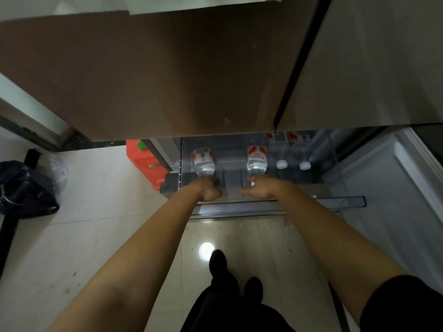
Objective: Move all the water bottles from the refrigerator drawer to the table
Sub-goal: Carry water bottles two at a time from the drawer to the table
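Drawer (345,202): clear rigid plastic, standing open beneath two smooth matt fridge doors (167,80). Left bottle (203,161): clear ribbed plastic, red-and-white label, at the drawer's left end; neck gripped by left hand (209,190), fingers curled tight round it (cap hidden under the fist). Middle bottle (257,159): same make, inside the drawer; neck held between thumb and fingers of right hand (260,188), grip looser, a sliver of white cap showing. Two further bottles (281,153): side by side at the drawer's right, round white caps, untouched, just beside the middle bottle. Floor (96,236): glossy pale tile with a round lamp glare. Orange moulded plastic crate (141,161): against the drawer's left side. Dark crumpled bag (26,188): further left, on the tile.
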